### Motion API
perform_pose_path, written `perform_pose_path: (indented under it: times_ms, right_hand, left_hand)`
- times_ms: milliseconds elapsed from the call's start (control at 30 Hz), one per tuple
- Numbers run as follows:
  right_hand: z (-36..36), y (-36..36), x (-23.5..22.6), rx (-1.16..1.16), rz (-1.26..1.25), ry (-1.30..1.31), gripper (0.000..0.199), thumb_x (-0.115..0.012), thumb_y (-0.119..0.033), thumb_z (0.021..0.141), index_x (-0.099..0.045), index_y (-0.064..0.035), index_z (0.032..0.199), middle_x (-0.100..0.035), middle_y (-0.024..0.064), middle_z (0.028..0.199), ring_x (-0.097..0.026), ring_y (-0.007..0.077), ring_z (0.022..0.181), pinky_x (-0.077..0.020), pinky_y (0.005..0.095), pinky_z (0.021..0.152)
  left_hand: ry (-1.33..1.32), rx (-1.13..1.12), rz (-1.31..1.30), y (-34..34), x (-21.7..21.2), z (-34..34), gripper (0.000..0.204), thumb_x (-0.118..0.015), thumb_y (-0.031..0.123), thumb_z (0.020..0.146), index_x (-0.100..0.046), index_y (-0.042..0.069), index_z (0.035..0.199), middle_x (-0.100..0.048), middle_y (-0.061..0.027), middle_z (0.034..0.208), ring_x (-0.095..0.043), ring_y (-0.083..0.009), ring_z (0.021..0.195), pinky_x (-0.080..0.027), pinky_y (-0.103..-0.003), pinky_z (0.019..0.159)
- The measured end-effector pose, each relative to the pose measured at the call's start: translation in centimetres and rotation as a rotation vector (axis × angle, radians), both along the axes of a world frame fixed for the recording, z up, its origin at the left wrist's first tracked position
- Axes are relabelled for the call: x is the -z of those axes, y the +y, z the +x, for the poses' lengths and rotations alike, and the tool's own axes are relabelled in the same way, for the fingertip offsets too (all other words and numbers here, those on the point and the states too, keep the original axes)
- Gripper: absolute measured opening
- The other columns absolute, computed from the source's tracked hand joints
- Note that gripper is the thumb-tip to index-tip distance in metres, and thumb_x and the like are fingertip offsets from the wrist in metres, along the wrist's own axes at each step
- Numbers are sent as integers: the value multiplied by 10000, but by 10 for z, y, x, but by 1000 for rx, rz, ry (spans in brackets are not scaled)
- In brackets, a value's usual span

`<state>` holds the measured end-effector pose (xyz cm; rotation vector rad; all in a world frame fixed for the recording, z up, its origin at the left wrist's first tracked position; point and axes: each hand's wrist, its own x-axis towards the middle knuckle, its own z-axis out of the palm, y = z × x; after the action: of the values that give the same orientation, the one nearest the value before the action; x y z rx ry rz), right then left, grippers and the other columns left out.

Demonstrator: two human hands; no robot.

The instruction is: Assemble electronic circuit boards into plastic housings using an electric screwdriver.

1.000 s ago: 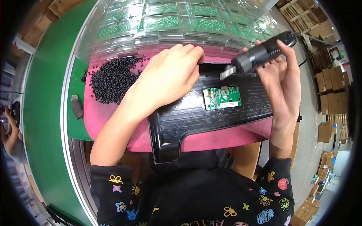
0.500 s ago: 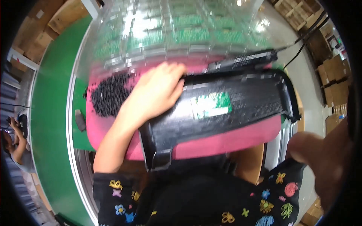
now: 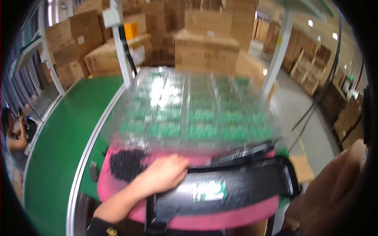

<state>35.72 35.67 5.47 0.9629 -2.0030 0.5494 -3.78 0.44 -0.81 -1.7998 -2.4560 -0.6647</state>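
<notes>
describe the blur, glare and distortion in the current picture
In the head view, motion blur smears the circuit board and right hand; in the head view, white glare washes out part of the clear trays; in the head view, the pale rail bends.

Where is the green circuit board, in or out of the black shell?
In: the green circuit board lies inside the black shell, surrounded by its dark surface.
</notes>
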Motion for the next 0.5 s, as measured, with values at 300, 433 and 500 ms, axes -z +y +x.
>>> perform_pose_path:
  times_ms: [300, 433, 500]
  right_hand:
    - [-223, -215, -101, -10, -74, -219, 100, -625, -150, 793, -602, -64, 748, -623, 65, 885, -643, 196, 823, -516, 338, 640]
    - [-224, -225, -146, 181, -13, -324, 98, -653, -167, 765, -614, -77, 775, -635, 75, 902, -639, 205, 828, -510, 371, 657]
    - [-211, -227, -158, 264, 34, -444, 139, -679, -182, 738, -621, -87, 821, -643, 90, 929, -633, 215, 838, -504, 406, 682]
  left_hand:
    - [159, -201, -30, -31, -30, 12, 193, -656, 200, 840, -563, 39, 788, -608, -117, 760, -627, -325, 629, -473, -426, 497]
    - [236, -232, 295, -36, -73, 55, 188, -687, 19, 762, -624, 40, 938, -615, -91, 821, -648, -274, 691, -520, -372, 559]
    - [314, -342, 438, -67, -76, 57, 249, -677, -56, 730, -642, 18, 965, -643, -129, 887, -659, -274, 742, -538, -349, 624]
